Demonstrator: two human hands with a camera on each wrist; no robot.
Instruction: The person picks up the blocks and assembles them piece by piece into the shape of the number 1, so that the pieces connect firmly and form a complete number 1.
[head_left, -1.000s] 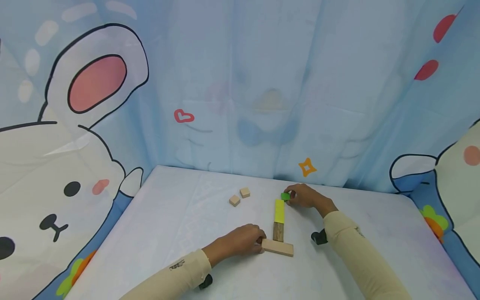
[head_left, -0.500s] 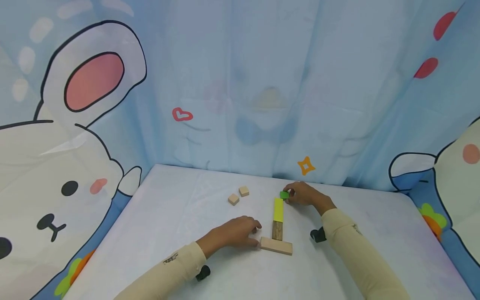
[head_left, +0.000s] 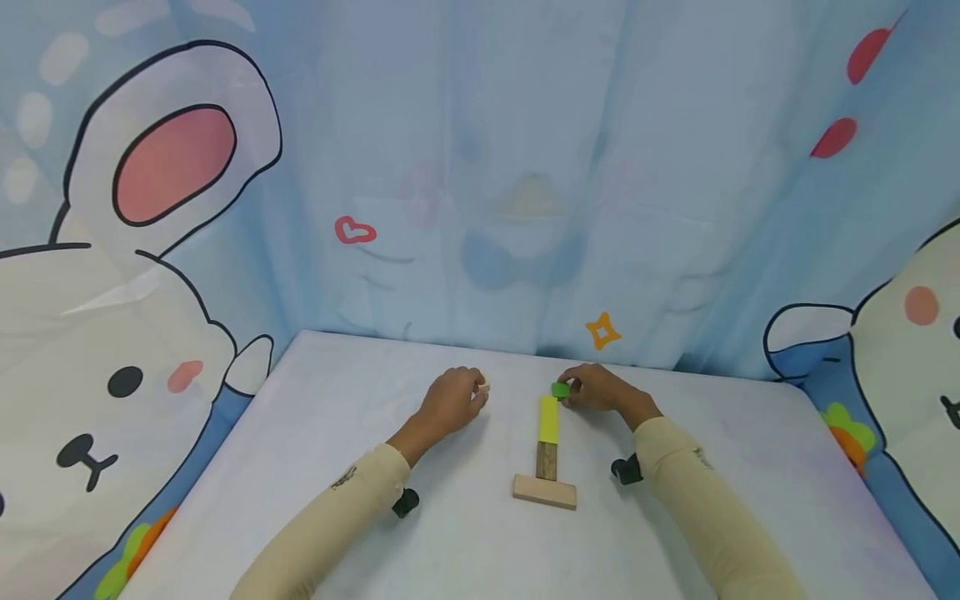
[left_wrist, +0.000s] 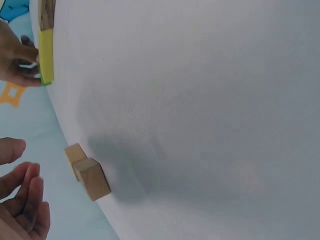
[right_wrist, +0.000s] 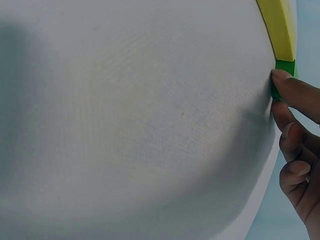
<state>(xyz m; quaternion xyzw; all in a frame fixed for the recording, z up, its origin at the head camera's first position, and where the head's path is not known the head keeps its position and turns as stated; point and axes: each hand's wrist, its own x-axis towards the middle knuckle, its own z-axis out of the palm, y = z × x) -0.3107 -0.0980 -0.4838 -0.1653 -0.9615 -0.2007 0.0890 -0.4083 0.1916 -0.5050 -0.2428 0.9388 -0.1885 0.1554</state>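
My right hand pinches a small green block between thumb and fingers, against the far end of a yellow block. That yellow block lies in line with a dark brown wooden block, which meets a light wooden plank set crosswise. My left hand reaches over two plain wooden cubes, mostly hidden beneath it in the head view. From the left wrist, the nearer cube and the farther cube stand side by side, and the thumb and fingers are parted beside them.
Everything lies on a white-covered table. A blue curtain with cartoon animals hangs along its back edge and sides. Dark wrist cameras show under both sleeves, the left one and the right one.
My left hand has left the light plank and moved up and away to the wooden cubes. The right hand stays at the green block. The head view has shifted slightly.
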